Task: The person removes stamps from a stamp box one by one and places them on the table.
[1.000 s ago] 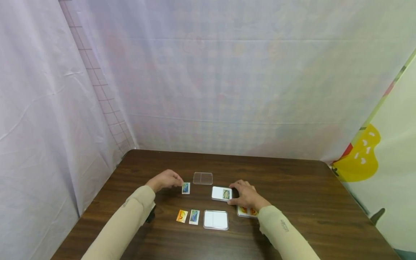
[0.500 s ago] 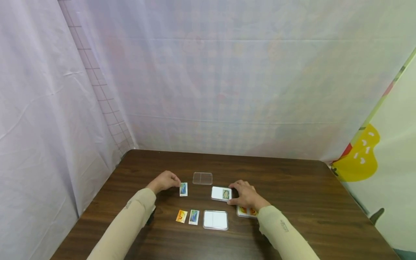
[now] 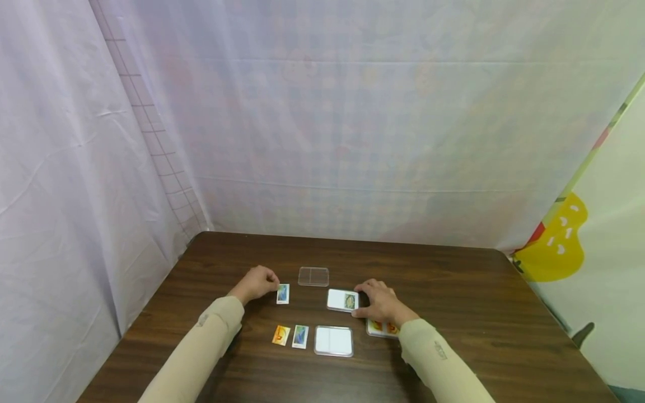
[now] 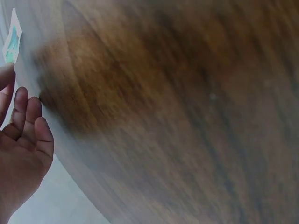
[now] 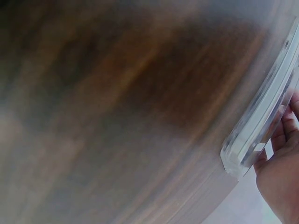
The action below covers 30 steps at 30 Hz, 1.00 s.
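Note:
Between thumb and forefinger, my left hand [image 3: 256, 284] pinches the edge of a small blue-green picture card [image 3: 283, 294], left of the cases. The left wrist view shows the same card [image 4: 13, 38] at the fingertips, with the other fingers of the left hand [image 4: 25, 144] loosely bent. My right hand [image 3: 381, 304] grips the right end of a clear case [image 3: 336, 299] that has a white left half and a green picture card [image 3: 350, 301] on its right. In the right wrist view the case [image 5: 261, 116] lies edge-on against the fingers of the right hand [image 5: 282, 163].
An empty clear lid [image 3: 313, 276] lies behind. Nearer the front are an orange card [image 3: 281, 334], a blue card [image 3: 300, 337] and a white-filled case [image 3: 333, 341]. Partly under my right wrist is a case with orange pictures [image 3: 381, 328]. Curtains stand behind the brown table [image 3: 453, 313].
My left hand has drawn the blue-green card slightly to the left, away from the cases. The right hand keeps its grip in the same place.

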### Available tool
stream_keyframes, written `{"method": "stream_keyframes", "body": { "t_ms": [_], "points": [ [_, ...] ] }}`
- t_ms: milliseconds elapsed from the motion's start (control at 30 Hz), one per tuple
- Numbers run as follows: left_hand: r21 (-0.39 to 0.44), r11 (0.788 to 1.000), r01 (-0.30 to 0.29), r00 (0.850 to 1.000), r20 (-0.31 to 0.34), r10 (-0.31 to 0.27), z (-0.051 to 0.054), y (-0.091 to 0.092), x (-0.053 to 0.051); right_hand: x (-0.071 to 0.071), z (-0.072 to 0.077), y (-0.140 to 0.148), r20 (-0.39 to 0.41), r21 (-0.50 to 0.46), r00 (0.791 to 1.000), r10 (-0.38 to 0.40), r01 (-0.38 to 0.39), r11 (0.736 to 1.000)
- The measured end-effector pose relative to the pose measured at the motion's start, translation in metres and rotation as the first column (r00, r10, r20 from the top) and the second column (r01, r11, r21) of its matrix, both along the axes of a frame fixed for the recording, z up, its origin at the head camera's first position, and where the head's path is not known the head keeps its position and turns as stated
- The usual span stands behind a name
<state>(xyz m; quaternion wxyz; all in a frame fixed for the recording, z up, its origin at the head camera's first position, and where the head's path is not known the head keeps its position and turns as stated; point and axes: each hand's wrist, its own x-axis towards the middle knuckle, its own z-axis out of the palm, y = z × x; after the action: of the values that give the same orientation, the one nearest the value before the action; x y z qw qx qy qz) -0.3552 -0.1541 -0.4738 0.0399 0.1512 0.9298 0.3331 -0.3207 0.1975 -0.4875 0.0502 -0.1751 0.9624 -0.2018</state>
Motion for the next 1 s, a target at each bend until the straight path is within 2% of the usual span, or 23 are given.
{"method": "stream_keyframes", "body": {
  "t_ms": [167, 367, 767, 1000],
  "points": [
    [-0.036, 0.999, 0.012, 0.999, -0.046, -0.013, -0.002, 0.001, 0.001, 0.001, 0.001, 0.0, 0.002, -0.005, 1.0, 0.001, -0.001, 1.0],
    [-0.041, 0.999, 0.024, 0.995, -0.092, -0.028, -0.002, 0.003, 0.002, 0.0, 0.0, 0.001, 0.001, 0.004, 1.0, 0.004, -0.004, 1.0],
    [-0.027, 1.0, 0.01, 0.995, -0.098, -0.012, -0.004, 0.005, 0.0, 0.001, -0.001, 0.0, 0.002, 0.002, 1.0, 0.005, -0.005, 1.0],
    [-0.005, 1.0, 0.0, 0.996, -0.086, 0.0, 0.0, 0.011, 0.002, 0.001, -0.001, 0.001, -0.002, 0.008, 1.0, 0.008, -0.008, 1.0]
  ]
}}
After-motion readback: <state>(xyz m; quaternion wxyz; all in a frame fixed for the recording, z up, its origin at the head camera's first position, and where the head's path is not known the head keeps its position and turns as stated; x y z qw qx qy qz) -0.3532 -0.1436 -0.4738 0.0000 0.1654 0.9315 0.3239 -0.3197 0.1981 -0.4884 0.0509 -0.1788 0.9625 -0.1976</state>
